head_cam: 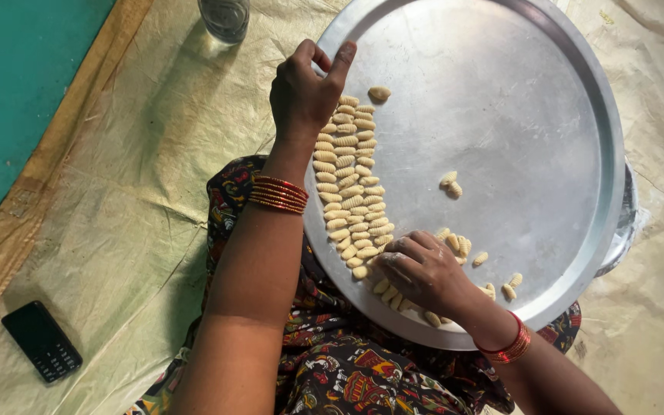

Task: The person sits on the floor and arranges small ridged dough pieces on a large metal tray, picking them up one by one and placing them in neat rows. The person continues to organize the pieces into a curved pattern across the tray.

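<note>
Round steel tray [578, 115], resting on lap: holding ridged dough shells [351, 180] packed in neat rows to save room. Left hand [305, 92], fingers loosely pinching, is placing one. Right hand [424, 269], curled, is gathering loose pieces [455, 244].

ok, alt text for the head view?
Left hand rests at the top of neat rows of ridged dough pieces on a round metal tray; right hand works on loose pieces near its lower edge.
</note>
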